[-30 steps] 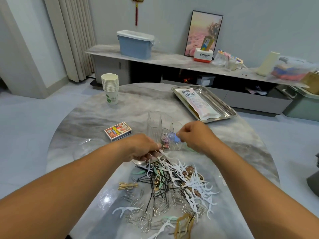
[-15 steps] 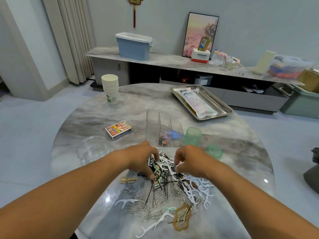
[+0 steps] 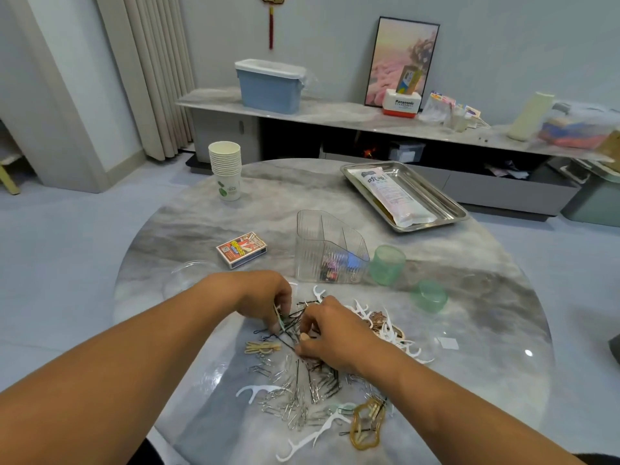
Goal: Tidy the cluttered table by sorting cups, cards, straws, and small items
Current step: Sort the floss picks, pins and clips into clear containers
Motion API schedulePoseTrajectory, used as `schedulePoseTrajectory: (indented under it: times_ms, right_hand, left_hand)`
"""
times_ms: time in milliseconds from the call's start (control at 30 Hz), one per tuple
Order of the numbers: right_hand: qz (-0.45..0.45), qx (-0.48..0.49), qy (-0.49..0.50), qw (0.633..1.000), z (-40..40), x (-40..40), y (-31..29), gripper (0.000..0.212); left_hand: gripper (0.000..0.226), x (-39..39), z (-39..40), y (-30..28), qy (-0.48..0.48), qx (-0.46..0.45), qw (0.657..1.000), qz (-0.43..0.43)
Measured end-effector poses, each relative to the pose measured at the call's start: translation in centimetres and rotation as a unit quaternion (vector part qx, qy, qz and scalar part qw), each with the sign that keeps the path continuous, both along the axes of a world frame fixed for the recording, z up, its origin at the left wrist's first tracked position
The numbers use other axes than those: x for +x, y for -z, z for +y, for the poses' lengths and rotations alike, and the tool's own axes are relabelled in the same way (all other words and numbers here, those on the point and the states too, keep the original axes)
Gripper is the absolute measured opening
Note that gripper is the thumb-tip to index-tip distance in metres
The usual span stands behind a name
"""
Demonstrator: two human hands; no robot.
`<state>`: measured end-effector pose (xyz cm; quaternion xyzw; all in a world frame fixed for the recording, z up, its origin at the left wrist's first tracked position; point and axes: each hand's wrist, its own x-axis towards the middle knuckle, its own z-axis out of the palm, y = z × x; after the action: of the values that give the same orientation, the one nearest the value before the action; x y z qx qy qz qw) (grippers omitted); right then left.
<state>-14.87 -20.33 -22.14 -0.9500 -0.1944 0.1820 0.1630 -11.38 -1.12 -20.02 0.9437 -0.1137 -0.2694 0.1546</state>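
A heap of small items [image 3: 312, 391] lies on the near part of the round marble table [image 3: 188, 226]: white floss picks, paper clips, black hairpins, rubber bands. My left hand [image 3: 265, 298] pinches a few thin items, a floss pick and hairpins, at the heap's far edge. My right hand [image 3: 330, 333] is curled over the heap beside it, thumb and fingers pinching at the black hairpins. A clear divided organizer [image 3: 330, 250] stands just beyond both hands with small coloured items inside.
A stack of paper cups [image 3: 225, 169] stands at the far left, a card box [image 3: 241, 249] left of the organizer. Two green plastic cups [image 3: 387, 264] [image 3: 429, 296] sit to its right. A steel tray [image 3: 439, 199] holds a white packet [image 3: 389, 193]. A clear bowl [image 3: 188, 276] sits near my left forearm.
Both hands left the organizer, came down and toward me onto the heap, and now pinch items in it. The view has tilted slightly downward.
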Motion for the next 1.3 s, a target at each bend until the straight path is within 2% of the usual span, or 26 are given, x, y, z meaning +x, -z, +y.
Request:
schedulePoseTrajectory:
  times_ms: [100,333,400,467,567,633,700,833,1033,1200,1300]
  right_hand:
    - [0.018,0.036,0.023,0.999,0.0,0.3,0.0,0.017]
    - [0.025,0.083,0.107,0.99,-2.0,2.3,-1.6,0.012]
    - [0.032,0.064,0.099,0.993,-2.6,2.7,-2.3,0.012]
    - [0.091,0.018,0.055,0.994,-2.9,2.4,-3.3,0.014]
    - [0.135,-0.092,-0.031,0.986,-3.1,1.0,-3.9,0.031]
    - [0.1,-0.118,-0.06,0.986,-3.2,0.6,-3.2,0.038]
    - [0.06,-0.103,-0.069,0.991,-3.3,0.6,-2.5,0.036]
    - [0.05,-0.055,-0.066,0.995,-4.1,0.8,-2.1,0.032]
    - [0.027,-0.074,-0.076,0.994,-5.0,1.5,-2.5,0.019]
    - [0.025,-0.121,-0.066,0.99,-5.8,1.6,-3.5,0.031]
    - [-0.001,-0.106,-0.033,0.994,-5.4,1.6,-3.8,0.021]
  left_hand:
    - [0.047,0.0,-0.2,-0.6,0.018,0.002,0.999,0.027]
    - [0.04,-0.4,-2.8,-0.4,0.039,-0.073,0.996,0.014]
    - [0.036,-0.8,-4.0,0.0,0.059,-0.068,0.996,0.002]
    - [0.035,-1.2,-5.0,0.7,0.086,-0.047,0.994,-0.044]
    - [0.03,-1.4,-6.0,1.5,0.109,-0.043,0.99,-0.08]
    - [0.028,-1.3,-6.1,1.6,0.108,-0.05,0.99,-0.077]
    - [0.025,-1.1,-5.7,1.6,0.104,-0.051,0.99,-0.075]
    - [0.019,-0.8,-4.7,1.7,0.073,-0.088,0.993,-0.03]
    - [0.011,-0.9,-4.4,1.4,0.065,-0.101,0.992,-0.028]
    - [0.023,-0.9,-4.2,0.9,0.063,-0.097,0.993,-0.003]
    - [0.026,-1.0,-4.5,0.8,0.093,-0.051,0.994,-0.001]
